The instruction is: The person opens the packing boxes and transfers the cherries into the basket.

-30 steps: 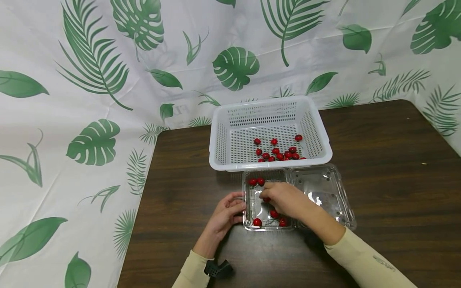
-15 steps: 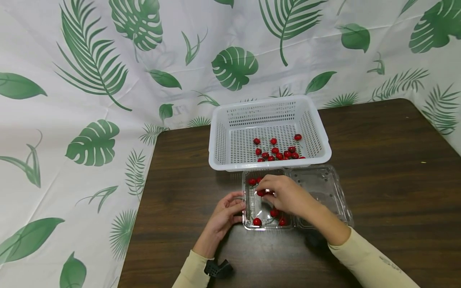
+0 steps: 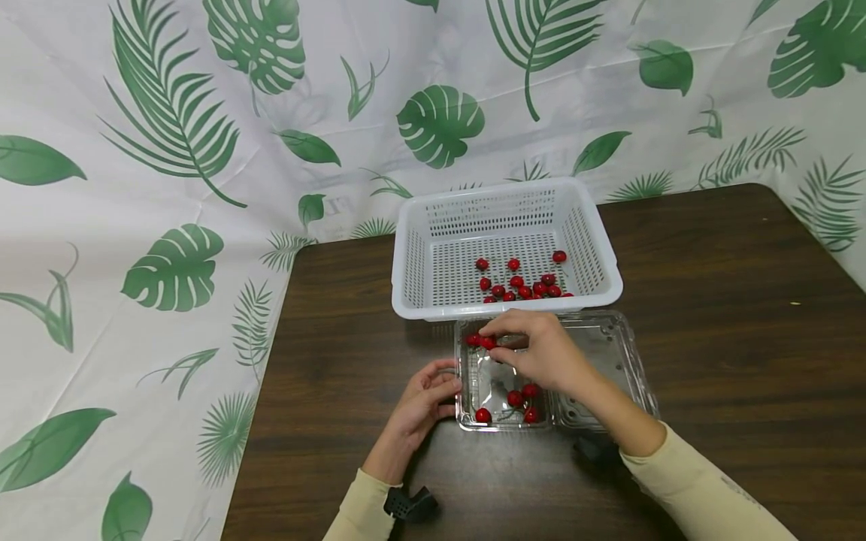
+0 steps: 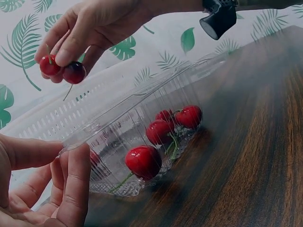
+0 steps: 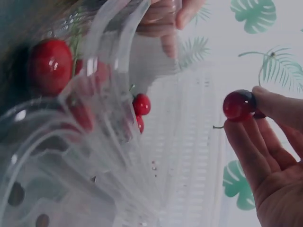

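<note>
My left hand [image 3: 421, 404] pinches the left rim of a clear plastic clamshell box [image 3: 502, 429] between thumb and fingers. The box stands with its lid [image 3: 609, 353] folded open to the right. Above its far part, my right hand [image 3: 544, 349] holds two cherries, a red cherry [image 4: 49, 65] and a darker cherry [image 4: 74, 73], in its fingertips. Inside the box, several cherries lie near the front, among them a cherry [image 4: 143, 162] with a green stem. In the right wrist view, two more cherries [image 5: 141, 104] show through the plastic beyond the rim.
A white perforated basket [image 3: 443, 310] stands right behind the box, with several cherries [image 3: 524, 291] on its floor. Both stand on a dark wooden table [image 3: 717, 300]. A white leaf-print cloth [image 3: 365, 150] hangs behind and to the left.
My right hand has moved up and away toward the far end of the box, holding the cherries. Another cherry at the box's front right has come into view. My left hand stays at the rim.
</note>
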The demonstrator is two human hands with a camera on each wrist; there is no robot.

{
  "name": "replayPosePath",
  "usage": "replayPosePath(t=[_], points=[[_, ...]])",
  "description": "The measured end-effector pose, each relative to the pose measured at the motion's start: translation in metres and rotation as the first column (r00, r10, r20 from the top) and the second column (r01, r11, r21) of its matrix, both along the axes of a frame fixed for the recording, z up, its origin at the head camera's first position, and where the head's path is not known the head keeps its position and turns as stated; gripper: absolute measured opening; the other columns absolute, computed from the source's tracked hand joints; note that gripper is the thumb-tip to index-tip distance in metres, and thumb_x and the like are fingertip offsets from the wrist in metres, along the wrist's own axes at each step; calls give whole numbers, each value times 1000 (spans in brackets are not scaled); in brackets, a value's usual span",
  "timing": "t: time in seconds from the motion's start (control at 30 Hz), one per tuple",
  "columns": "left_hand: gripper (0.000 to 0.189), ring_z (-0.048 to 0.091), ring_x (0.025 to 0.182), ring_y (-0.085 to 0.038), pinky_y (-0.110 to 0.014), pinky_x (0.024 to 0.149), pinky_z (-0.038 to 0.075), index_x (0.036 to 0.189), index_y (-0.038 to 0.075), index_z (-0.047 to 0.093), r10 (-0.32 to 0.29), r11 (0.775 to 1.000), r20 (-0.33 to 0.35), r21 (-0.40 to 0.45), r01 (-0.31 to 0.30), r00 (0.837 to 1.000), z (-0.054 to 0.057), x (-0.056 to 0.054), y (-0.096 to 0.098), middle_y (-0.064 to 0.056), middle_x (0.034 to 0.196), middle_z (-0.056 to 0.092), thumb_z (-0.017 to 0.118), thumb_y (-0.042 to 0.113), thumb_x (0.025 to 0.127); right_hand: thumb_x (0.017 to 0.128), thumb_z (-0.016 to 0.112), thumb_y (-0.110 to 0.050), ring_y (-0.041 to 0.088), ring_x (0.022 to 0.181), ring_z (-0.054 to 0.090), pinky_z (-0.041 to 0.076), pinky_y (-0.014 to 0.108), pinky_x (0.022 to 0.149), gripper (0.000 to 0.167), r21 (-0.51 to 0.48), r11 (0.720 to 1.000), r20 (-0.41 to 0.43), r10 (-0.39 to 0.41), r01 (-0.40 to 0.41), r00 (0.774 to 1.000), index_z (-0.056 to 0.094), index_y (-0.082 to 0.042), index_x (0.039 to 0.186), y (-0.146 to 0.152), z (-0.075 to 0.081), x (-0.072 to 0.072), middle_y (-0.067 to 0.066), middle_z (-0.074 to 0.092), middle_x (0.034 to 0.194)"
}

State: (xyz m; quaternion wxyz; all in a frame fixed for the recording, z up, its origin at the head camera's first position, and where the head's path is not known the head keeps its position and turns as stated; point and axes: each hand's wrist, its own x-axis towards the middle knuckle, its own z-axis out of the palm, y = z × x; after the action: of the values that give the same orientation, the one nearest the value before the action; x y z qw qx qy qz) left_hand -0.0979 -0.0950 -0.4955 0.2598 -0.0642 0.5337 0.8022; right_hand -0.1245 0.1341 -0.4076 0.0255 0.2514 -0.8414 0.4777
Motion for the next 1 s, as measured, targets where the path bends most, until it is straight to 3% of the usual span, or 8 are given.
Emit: replayPosePath(t=[0.13,0.5,0.73,0.87,1.0], points=[[38,60,74,-15,-27,59,54,127,1,51,7,1000,12,-3,-7,1000,0,0,0,-8,95,60,64,0,91,80,80,-1,21,99,66,57,27,75,30,-85,995,134,-41,53,990,74,-9,108,1,5,-1,2,69,108],[37,60,73,-14,-27,59,54,126,0,50,7,1000,10,-10,-7,1000,1,0,0,-7,92,61,62,-2,91,82,80,-9,21,98,68,57,26,75,30,-198,969,236,-100,148,967,72,-5,110,17,19,-18,8,69,110],[34,59,73,-14,-27,59,53,124,1,51,5,1000,11,-11,-5,1000,1,0,0,-4,90,61,60,-3,92,83,80,-19,15,96,67,54,21,71,34,-164,953,232,-213,253,949,71,-6,114,33,23,-33,9,70,111],[33,60,73,-14,-27,58,54,124,2,51,7,1000,8,-4,-7,1000,2,0,0,-4,90,61,60,-3,92,85,79,-19,8,94,65,52,18,67,34,-153,936,201,-286,318,937,71,-6,115,42,19,-41,11,70,110],[37,60,73,-14,-27,59,54,124,3,52,6,1000,5,-7,-6,1000,1,1,0,-5,92,61,66,0,90,84,79,-16,5,94,64,51,17,72,33,-170,912,158,-350,374,923,71,-4,114,48,11,-47,13,71,107]])
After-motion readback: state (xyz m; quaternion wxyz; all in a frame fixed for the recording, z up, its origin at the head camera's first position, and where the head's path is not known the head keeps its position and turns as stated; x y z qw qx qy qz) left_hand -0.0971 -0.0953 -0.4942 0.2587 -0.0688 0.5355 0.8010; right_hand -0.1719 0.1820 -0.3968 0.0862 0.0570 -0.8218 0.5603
